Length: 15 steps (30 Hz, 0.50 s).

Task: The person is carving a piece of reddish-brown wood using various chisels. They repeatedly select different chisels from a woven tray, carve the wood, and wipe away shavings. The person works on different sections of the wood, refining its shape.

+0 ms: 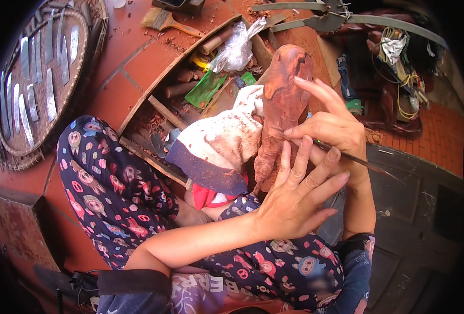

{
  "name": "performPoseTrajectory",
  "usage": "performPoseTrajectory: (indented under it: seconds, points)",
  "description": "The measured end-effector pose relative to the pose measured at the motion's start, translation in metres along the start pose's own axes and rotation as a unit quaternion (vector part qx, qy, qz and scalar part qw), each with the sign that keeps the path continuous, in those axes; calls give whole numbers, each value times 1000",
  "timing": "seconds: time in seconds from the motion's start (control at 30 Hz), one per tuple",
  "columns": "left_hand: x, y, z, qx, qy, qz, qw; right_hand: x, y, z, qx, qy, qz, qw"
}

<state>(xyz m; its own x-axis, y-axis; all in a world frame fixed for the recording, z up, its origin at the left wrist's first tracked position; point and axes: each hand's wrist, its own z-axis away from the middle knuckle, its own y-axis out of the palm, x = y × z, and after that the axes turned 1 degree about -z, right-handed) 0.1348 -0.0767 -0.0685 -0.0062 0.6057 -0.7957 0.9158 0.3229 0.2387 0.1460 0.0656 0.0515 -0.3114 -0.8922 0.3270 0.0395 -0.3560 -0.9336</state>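
A reddish-brown carved piece of wood stands propped before me, its lower part rough and twisted. My right hand is at its right side, with a fingertip by the wood's upper face. Between the thumb and fingers of that hand is a slim dark pointed rod, slanting down to the right; its exact kind is unclear. My left hand is spread by the carving's lower end, palm toward the right forearm, with nothing in it. A dirty white and navy cloth lies against the carving's left side.
A wooden tray holds tool handles, a plastic bag and shavings. Blades lie on a round woven basket at left. A brush rests on the tiles. Dark wooden panels stand at right, a wooden box at lower left.
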Motion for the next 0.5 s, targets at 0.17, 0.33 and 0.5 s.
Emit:
performPoseTrajectory:
  seconds: [0.17, 0.33, 0.5]
  points:
    - [9, 4, 10, -4, -6, 20, 1000, -5, 12, 2, 27, 20, -25, 999]
    - [19, 15, -7, -58, 29, 14, 998, -10, 16, 2, -25, 42, -48, 998]
    - [29, -1, -37, -20, 15, 41, 999, -21, 1, -3, -46, 43, -147, 987]
